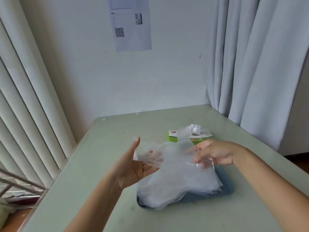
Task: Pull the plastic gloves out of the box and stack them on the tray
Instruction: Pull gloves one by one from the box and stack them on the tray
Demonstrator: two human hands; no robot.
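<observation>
Plastic glove is hanging stretched crosswise between both hands, directly above the pile on the blue tray. The right hand is pinching one end with curled fingers; the left hand is lying open, straight-fingered, under the other. The box is sitting just beyond on the bench.

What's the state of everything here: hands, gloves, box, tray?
tray: on the table, mostly covered
glove stack: piled on the tray
held glove: stretched in the air above the stack
left hand: open, fingers straight behind the held glove
right hand: pinches the held glove's edge
box: next glove pokes from its top
</observation>
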